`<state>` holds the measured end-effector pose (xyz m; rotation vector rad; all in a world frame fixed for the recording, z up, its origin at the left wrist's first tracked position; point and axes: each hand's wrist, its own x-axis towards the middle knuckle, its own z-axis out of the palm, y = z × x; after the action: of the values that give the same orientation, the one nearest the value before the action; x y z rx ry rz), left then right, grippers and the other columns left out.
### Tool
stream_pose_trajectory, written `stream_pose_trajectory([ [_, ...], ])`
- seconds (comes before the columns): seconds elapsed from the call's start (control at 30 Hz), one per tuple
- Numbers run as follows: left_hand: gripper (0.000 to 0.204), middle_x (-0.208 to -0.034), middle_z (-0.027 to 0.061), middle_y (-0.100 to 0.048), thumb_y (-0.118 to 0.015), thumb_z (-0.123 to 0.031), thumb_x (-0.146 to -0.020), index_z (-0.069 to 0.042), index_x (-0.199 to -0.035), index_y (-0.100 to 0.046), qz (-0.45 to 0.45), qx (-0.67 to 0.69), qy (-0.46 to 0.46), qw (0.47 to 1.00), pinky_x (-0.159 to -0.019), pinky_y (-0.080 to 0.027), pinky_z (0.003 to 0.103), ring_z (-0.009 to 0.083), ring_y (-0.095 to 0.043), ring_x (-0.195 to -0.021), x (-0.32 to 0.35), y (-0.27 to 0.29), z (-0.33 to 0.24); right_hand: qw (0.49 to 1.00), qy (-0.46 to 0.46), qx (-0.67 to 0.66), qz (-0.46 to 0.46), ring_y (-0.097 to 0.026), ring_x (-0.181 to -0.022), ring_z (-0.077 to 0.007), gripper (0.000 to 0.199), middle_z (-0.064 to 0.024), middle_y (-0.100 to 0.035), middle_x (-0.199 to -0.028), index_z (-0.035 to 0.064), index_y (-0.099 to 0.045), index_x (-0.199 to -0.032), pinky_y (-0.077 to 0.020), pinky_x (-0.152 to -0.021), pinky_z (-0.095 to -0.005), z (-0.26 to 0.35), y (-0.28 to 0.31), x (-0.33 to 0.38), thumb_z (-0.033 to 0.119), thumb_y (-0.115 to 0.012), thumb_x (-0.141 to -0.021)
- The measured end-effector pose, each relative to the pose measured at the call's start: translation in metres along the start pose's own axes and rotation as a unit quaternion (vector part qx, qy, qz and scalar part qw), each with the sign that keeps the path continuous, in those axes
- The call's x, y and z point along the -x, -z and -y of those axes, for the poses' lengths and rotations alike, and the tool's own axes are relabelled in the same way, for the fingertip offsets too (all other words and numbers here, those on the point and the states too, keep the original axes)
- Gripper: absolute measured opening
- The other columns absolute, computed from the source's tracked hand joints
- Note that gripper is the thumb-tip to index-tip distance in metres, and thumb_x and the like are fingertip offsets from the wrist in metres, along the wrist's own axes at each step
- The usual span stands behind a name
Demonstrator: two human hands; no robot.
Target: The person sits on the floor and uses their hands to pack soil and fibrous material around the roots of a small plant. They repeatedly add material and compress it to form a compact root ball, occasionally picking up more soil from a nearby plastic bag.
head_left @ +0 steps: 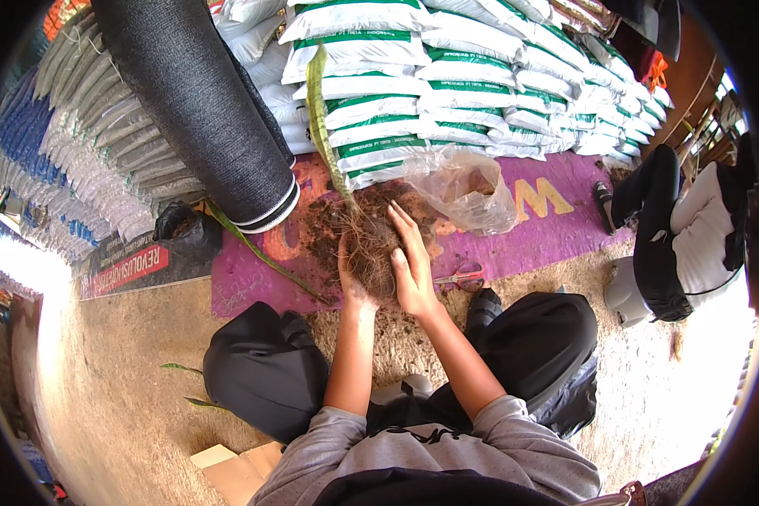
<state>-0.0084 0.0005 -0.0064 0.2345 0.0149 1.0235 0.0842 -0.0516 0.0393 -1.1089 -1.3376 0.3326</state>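
Between my two palms sits the root ball [369, 253] of a snake plant, a tangle of brown roots and soil. One tall green leaf [319, 118] with yellowish edges rises from it and leans slightly left. My left hand [354, 282] cups the root ball from the left and below, its fingers partly hidden by roots. My right hand [411, 270] presses along the right side, fingers stretched forward together. Loose dark soil [320, 228] is spread under and around the roots on a purple printed sheet [540, 223].
Red-handled scissors [461, 276] lie right of my hands, below a clear plastic bag [472, 198] containing soil. A cut leaf [261, 257] and a black pot-like bag [187, 232] lie left. A black mesh roll [202, 110] and stacked white-green sacks [371, 93] stand behind. Another person [683, 219] sits at right.
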Motion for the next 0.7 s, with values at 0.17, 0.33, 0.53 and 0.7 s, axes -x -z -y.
stream_pose_trajectory([
  [0.17, 0.060, -0.121, 0.0131, -0.051, -0.034, -0.052, -0.090, -0.006, -0.126, -0.043, -0.091, -0.122, -0.046, 0.987, -0.091, -0.043, 0.042, 0.0265, -0.053, -0.106, 0.007, -0.047, 0.000, 0.993, -0.086, -0.079, -0.013, -0.042, -0.118, -0.0270, 0.058, -0.0173, -0.045, -0.127, 0.0033, -0.039, -0.131, -0.0303, -0.101, -0.0367, 0.010, 0.001, -0.002, 0.023, -0.061, -0.081],
  [0.33, 0.065, -0.137, 0.0129, -0.034, -0.031, -0.051, -0.092, -0.002, -0.135, -0.030, -0.092, -0.245, -0.045, 0.964, -0.105, -0.026, 0.039, 0.0252, -0.035, -0.125, 0.007, -0.049, 0.007, 0.916, -0.268, -0.271, -0.122, -0.048, -0.110, -0.0202, 0.056, -0.0123, -0.051, -0.120, 0.0054, -0.043, -0.128, -0.0354, -0.096, -0.0325, -0.006, 0.004, -0.002, 0.017, -0.066, -0.077],
  [0.53, 0.057, -0.130, 0.0121, -0.044, -0.033, -0.046, -0.093, -0.005, -0.131, -0.037, -0.165, -0.188, -0.032, 0.968, -0.099, -0.035, 0.038, 0.0247, -0.045, -0.116, 0.002, -0.056, 0.003, 0.893, -0.261, -0.345, -0.122, -0.046, -0.112, -0.0204, 0.057, -0.0113, -0.049, -0.122, 0.0045, -0.042, -0.128, -0.0350, -0.097, -0.0324, -0.003, -0.001, 0.003, 0.016, -0.065, -0.077],
  [0.7, 0.050, -0.118, 0.0093, -0.055, -0.035, -0.044, -0.092, -0.007, -0.123, -0.046, -0.058, -0.122, -0.017, 0.991, -0.090, -0.044, 0.037, 0.0228, -0.055, -0.103, 0.001, -0.029, 0.010, 0.995, -0.072, -0.006, -0.067, -0.033, -0.126, -0.0303, 0.058, -0.0164, -0.041, -0.131, 0.0043, -0.041, -0.129, -0.0218, -0.105, -0.0422, -0.006, -0.011, 0.014, 0.033, -0.058, -0.082],
])
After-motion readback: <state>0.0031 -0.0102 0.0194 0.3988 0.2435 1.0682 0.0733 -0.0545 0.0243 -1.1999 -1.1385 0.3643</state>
